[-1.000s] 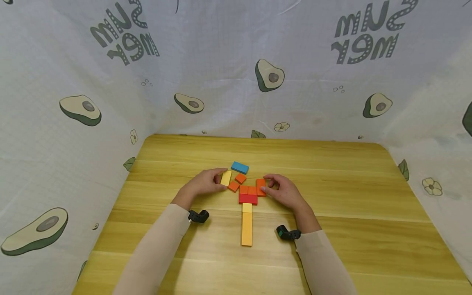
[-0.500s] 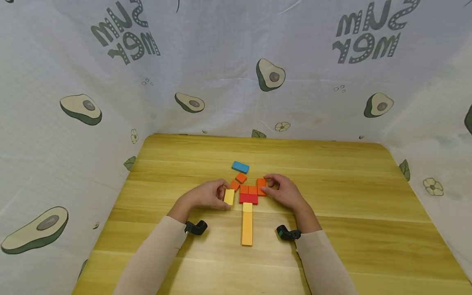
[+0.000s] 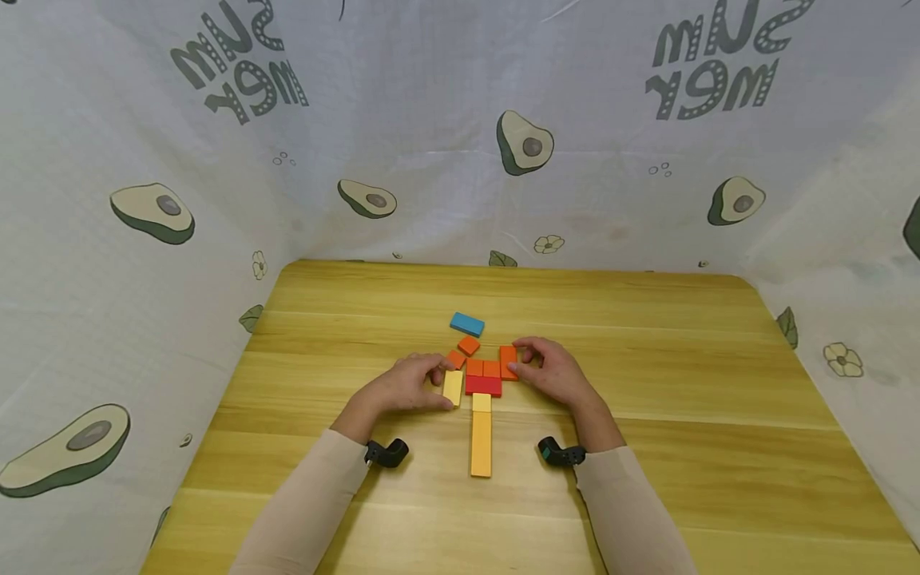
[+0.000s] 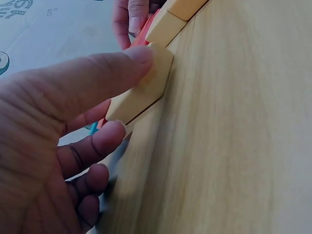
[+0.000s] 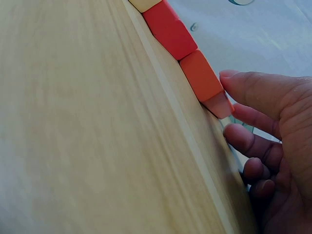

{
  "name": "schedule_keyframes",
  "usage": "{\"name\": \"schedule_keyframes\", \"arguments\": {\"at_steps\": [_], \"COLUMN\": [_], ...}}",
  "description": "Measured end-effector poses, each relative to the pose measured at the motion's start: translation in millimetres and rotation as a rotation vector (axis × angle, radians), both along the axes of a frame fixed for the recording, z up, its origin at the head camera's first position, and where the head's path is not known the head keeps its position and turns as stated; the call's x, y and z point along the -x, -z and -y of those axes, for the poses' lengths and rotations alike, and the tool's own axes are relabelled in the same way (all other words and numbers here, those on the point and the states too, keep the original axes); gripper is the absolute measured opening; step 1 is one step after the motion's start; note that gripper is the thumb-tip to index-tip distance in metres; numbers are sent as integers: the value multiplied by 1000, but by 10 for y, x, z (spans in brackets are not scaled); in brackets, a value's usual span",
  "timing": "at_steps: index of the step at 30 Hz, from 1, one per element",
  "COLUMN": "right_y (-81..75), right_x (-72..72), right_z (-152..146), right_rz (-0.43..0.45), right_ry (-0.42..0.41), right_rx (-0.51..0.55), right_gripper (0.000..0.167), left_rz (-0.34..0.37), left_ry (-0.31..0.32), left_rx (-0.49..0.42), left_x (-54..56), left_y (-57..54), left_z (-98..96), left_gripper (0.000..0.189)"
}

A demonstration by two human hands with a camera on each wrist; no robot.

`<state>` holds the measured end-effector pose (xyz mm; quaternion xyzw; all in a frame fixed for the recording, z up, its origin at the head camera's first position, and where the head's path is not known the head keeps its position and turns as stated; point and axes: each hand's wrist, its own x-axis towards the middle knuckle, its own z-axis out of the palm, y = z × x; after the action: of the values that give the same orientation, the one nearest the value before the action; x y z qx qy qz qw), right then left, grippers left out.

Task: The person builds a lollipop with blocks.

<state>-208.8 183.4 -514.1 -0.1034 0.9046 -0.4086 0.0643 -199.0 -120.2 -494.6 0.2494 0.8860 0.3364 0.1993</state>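
Note:
My left hand [image 3: 411, 385] pinches a pale yellow block [image 3: 453, 388] between thumb and finger, left of the red block [image 3: 483, 386]. In the left wrist view the thumb lies over this yellow block [image 4: 144, 87], low at the tabletop. On the other side, my right hand [image 3: 553, 372] holds an orange block [image 3: 508, 362] by thumb and finger, at the right end of two small orange blocks [image 3: 483, 368]. Those two sit against the red block's far side. A small yellow block [image 3: 481, 402] and a long yellow-orange block [image 3: 481, 444] run toward me from the red block.
Two loose small orange pieces, one nearer [image 3: 456, 359] and one farther [image 3: 469, 345], lie beyond my left fingertips. Behind them is a blue block [image 3: 467, 323]. The wooden table [image 3: 683, 447] meets a printed cloth [image 3: 431, 120] at the back and sides.
My left hand has brought the yellow block toward me and to the right, from beside the loose orange pieces to beside the red block. My right hand has stayed on the orange block.

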Motion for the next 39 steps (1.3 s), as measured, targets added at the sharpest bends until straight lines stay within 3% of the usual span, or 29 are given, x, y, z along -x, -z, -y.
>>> {"name": "schedule_keyframes", "arguments": {"at_steps": [9, 20, 39], "right_y": [13, 30, 14], "right_x": [6, 3, 2], "right_z": [-14, -13, -7], "right_rz": [-11, -20, -20], "right_ry": [1, 5, 3], "right_rx": [-3, -26, -38], "right_gripper": [42, 43, 43], "left_rz": [-102, -147, -191], "left_ry": [-39, -56, -126], "left_rx": [13, 19, -92], "left_x": [111, 240, 245], "left_y": [72, 72, 247], "left_z": [-25, -72, -72], "left_gripper": [57, 59, 60]}}
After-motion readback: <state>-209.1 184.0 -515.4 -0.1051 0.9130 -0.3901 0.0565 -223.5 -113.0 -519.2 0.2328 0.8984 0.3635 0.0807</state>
